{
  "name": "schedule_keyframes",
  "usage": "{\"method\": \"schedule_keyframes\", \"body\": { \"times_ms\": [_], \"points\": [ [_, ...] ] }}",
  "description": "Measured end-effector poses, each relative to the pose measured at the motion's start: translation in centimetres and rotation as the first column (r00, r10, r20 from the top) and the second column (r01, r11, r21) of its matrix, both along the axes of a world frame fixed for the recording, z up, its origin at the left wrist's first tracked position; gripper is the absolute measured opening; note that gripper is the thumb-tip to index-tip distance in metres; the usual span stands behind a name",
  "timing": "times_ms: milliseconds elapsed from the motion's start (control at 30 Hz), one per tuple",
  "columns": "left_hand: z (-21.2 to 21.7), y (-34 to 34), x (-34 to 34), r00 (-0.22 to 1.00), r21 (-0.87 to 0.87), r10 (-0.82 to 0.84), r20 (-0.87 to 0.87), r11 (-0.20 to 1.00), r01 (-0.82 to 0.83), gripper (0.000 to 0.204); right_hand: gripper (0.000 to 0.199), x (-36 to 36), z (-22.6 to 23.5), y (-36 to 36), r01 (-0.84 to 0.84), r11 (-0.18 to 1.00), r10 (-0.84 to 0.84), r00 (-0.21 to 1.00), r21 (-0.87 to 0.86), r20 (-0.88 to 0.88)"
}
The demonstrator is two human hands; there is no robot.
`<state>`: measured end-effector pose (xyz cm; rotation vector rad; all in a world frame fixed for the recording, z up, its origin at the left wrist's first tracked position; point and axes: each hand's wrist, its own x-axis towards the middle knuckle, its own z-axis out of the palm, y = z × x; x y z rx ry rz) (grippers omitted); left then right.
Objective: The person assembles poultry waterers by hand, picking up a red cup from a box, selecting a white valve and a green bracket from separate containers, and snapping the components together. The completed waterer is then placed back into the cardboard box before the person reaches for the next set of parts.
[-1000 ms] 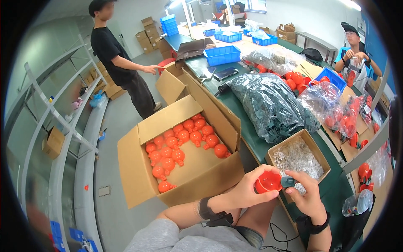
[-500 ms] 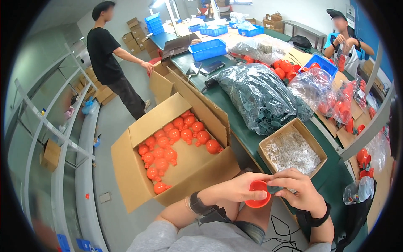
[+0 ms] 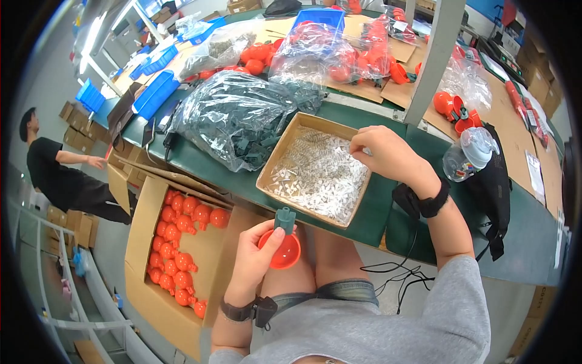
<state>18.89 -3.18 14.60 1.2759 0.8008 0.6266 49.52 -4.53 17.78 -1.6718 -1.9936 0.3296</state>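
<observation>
A red plastic cup, shaped like a small bowl, is held in my left hand above my lap, its hollow facing up. A dark green plastic fitting sits at the cup's far side, with my thumb by it. My right hand is over the right edge of a shallow cardboard tray. Its fingertips are pinched together; whether anything small is between them is hidden. Small white plastic pieces fill the tray's near part, and thin metal springs lie toward the far side.
An open carton of red round parts stands to my left. Behind the tray lies a clear bag of dark green parts. A metal post rises at the right, near a clear jar. A person stands far left.
My right hand has left the cup and moved right to the tray. The cup, still in my left hand, now shows the green fitting upright. My view has swung to the right.
</observation>
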Motion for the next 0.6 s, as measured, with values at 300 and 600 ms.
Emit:
{"method": "schedule_keyframes", "body": {
  "times_ms": [300,600],
  "points": [
    [-0.5,-0.7,1.1,0.993,-0.027,0.021,0.113,0.999,-0.018,0.036,0.009,0.2,-2.7,0.4,0.110,0.990,-0.121,0.982,0.088,0.143],
    [-0.8,-0.5,1.1,0.991,-0.114,-0.058,0.118,0.991,0.072,0.027,0.005,-0.1,-2.9,0.4,0.050,0.990,-0.032,0.991,-0.134,0.131]
  ]
}}
